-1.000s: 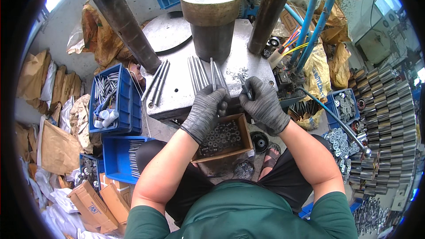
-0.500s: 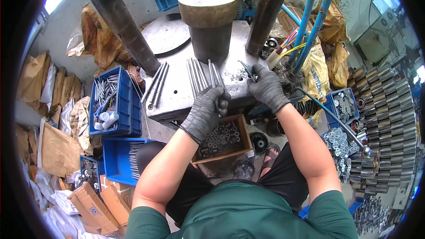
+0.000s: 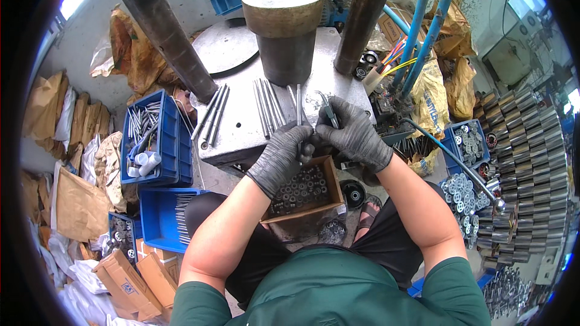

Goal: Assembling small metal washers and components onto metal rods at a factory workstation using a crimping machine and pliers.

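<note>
In my gloved left hand [image 3: 284, 151] a slim steel shaft [image 3: 299, 101] is gripped, its upper part sticking up past the fingers. My right hand [image 3: 356, 136], also in a dark grey glove, is closed on what looks like small pliers [image 3: 328, 111] with thin tips pointing away from me. The fingertips of both hands almost meet around the shaft's lower part; what lies between them is hidden. More steel shafts [image 3: 269, 105] lie side by side on the metal press table [image 3: 232, 139], with a second group [image 3: 214, 115] farther left.
A thick steel cylinder [image 3: 284, 54] with a ring on top stands on the table between two dark columns. Below my hands sits a wooden box [image 3: 329, 190] of small round parts. Blue bins [image 3: 160, 217] are at left, metal parts [image 3: 462, 193] and stacked cylinders [image 3: 525, 175] at right.
My right hand has come left and slightly nearer to me with the pliers, close up to my left hand. The left hand has barely moved, still with the shaft.
</note>
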Tool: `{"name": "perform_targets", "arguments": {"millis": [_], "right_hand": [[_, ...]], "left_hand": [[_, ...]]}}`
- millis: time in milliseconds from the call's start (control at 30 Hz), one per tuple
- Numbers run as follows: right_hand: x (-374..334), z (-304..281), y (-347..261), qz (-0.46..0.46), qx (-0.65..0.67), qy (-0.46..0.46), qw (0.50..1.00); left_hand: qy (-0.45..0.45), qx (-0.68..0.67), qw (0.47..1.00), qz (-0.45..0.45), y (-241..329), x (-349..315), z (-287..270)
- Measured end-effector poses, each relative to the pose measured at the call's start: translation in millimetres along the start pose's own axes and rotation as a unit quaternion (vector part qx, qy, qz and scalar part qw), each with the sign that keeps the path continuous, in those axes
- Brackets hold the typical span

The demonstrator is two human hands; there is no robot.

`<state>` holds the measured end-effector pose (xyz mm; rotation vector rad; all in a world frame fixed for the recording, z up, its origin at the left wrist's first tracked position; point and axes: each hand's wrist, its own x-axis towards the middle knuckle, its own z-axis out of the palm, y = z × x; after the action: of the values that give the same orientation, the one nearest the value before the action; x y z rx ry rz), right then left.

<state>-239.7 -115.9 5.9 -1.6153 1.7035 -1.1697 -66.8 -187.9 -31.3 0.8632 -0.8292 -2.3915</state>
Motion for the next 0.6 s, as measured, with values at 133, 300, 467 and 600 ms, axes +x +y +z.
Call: {"name": "perform_targets", "arguments": {"millis": [133, 300, 467, 600], "right_hand": [[-2.4, 2.2, 0.6, -0.018, -0.001, -0.001, 1.0], [-2.4, 3.7, 6.7, -0.02, 0.001, -0.001, 1.0], [-3.9, 0.2, 5.6, 0.002, 0.055, -0.039, 0.998], [-3.9, -7.5, -0.8, 0.006, 0.023, -0.056, 0.998]], "left_hand": [[0.025, 0.008, 1.0, -0.012, 4.0, -1.7, 0.8], [0.013, -0.015, 1.0, -0.012, 1.7, 0.6, -2.8], [0.013, 0.014, 1.0, 0.011, 2.3, -3.6, -0.2], [-0.004, 0.043, 0.998, 0.038, 1.2, -4.3, -3.4]]}}
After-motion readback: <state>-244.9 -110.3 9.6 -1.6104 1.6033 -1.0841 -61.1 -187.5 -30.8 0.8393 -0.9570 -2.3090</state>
